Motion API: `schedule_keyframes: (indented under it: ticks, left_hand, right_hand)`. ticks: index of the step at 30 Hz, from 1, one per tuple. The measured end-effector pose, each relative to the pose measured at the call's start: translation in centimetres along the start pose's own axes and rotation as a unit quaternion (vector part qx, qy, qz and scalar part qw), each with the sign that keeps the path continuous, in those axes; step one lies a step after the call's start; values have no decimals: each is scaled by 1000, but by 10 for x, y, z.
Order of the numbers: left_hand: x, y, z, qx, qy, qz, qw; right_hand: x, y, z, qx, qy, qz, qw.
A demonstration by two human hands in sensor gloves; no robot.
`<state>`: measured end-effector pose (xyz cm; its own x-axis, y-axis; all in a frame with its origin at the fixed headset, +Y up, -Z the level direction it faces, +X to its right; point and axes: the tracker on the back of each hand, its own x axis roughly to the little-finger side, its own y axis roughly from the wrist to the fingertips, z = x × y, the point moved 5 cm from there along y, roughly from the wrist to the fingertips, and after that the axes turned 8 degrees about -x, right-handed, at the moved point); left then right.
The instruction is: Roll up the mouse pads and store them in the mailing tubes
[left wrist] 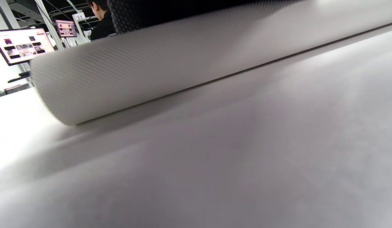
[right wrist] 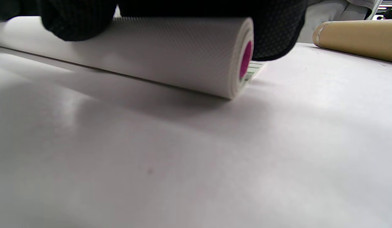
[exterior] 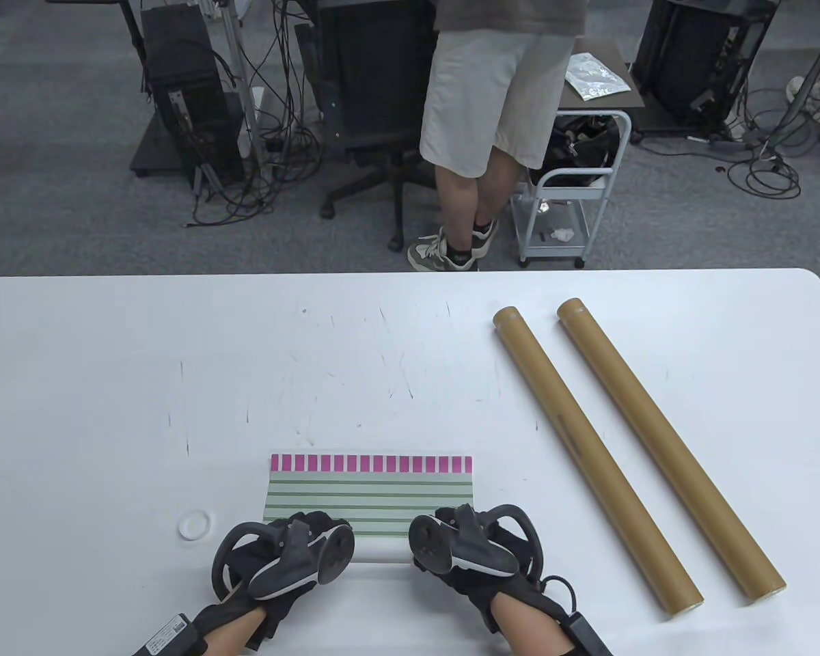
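Note:
A mouse pad (exterior: pixel 371 490) with green stripes and a magenta checked far edge lies near the table's front, its near part rolled into a white roll (exterior: pixel 380 552). My left hand (exterior: pixel 294 547) rests on the roll's left end and my right hand (exterior: pixel 461 540) on its right end. The left wrist view shows the roll's white textured back (left wrist: pixel 158 69) lying on the table. In the right wrist view my fingers (right wrist: pixel 272 34) press over the roll's right end (right wrist: pixel 196 50), whose magenta core shows. Two brown mailing tubes (exterior: pixel 591 454) (exterior: pixel 666 444) lie diagonally at the right.
A white tube cap (exterior: pixel 195 525) lies on the table to the left of my left hand. A tube end also shows in the right wrist view (right wrist: pixel 357 39). Beyond the table's far edge a person (exterior: pixel 482 130) stands by a chair and a small cart (exterior: pixel 567 198).

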<state>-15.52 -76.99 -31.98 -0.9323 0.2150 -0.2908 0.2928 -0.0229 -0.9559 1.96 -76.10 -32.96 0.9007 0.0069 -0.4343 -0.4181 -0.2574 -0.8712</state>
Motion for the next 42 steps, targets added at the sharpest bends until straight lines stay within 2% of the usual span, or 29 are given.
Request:
schedule_keyframes:
  ticks: [4,6,9,15,20,23,25,27,29,31,32,34,37,40,42]
  left_hand:
    - [0,-2,-1,8,-4,-4,1000]
    - [1,-5,0,27,-12,-4,1000]
    - [3,-7,0,47,-33,-6,998]
    - [-2,-7,-3,24,-13,26,999]
    - [-2,-4,-1,9,-14,10,1000]
    - [5,2,6,23,-18,-9,1000]
    - [8,3,7,36,-48,-17,998]
    - [7,2,6,34,-38,-18,999]
    - [5,-1,2,12,-21,-12,1000]
    - [0,-8,-3,-40,-9,13,999]
    - [0,-11,-2,-49,4,17,999]
    - [0,-8,-3,-41,23,16,999]
    - [1,-4,-2,-28,12,5,1000]
    - [2,-2,-1,-14,5,-1,1000]
    - [2,-1,-2,-5,4,-4,1000]
  right_hand:
    - [-6,1,6,19,-33,9,999]
    - [-9,1,4,-9,-20,21,1000]
    - [-9,2,2,-19,-15,32,999]
    - [-4,5,0,-31,4,32,999]
    - [-4,3,-1,-27,9,28,999]
    - [-8,2,1,-25,64,49,996]
    - [-9,3,0,-18,29,37,999]
    - [-14,3,2,-12,-3,39,999]
    - [-20,4,1,-21,-40,39,998]
    - [-24,5,0,-22,-65,36,997]
    - [-24,5,-1,-20,-67,34,997]
    - [-23,5,-3,-23,-58,31,998]
    - [-19,5,-3,-28,-39,30,998]
    - [-19,6,-2,-28,-71,19,997]
    - [-18,6,-3,-31,-49,20,998]
